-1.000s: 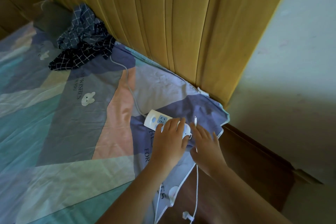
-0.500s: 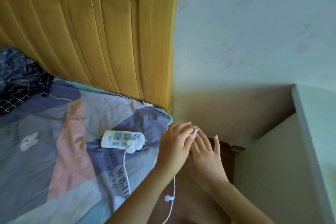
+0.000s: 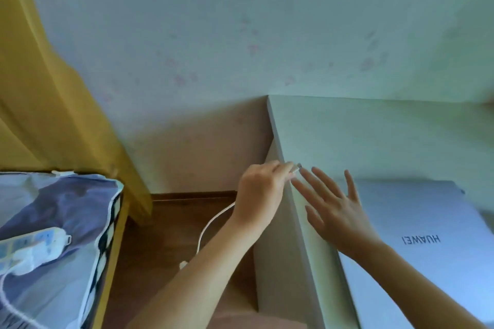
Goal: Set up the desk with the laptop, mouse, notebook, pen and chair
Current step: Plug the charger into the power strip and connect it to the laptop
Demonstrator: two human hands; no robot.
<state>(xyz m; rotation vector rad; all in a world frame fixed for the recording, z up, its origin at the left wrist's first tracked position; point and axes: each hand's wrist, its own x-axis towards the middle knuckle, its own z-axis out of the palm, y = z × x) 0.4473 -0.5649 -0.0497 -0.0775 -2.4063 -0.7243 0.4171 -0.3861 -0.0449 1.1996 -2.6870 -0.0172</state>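
A closed silver laptop [image 3: 417, 243] lies on the white desk [image 3: 374, 136] at the right, its lid logo facing me upside down. My left hand [image 3: 260, 195] pinches the small plug end of a white charger cable [image 3: 211, 224] right at the desk's left edge. The cable hangs down from that hand toward the floor. My right hand [image 3: 334, 208] hovers flat with fingers spread over the desk's left edge, just beside the laptop's near-left corner. It holds nothing. No mouse, notebook, pen or chair is in view.
A bed with a patterned sheet [image 3: 53, 222] sits at the lower left, carrying a white power strip [image 3: 29, 251] with a plug in it. A yellow-orange headboard [image 3: 53, 104] rises behind it. Brown wooden floor [image 3: 165, 238] fills the gap between bed and desk.
The view has swung right from the bed to the desk. My left hand has carried the cable's plug end from beside the power strip over to the desk edge; my right hand moved with it.
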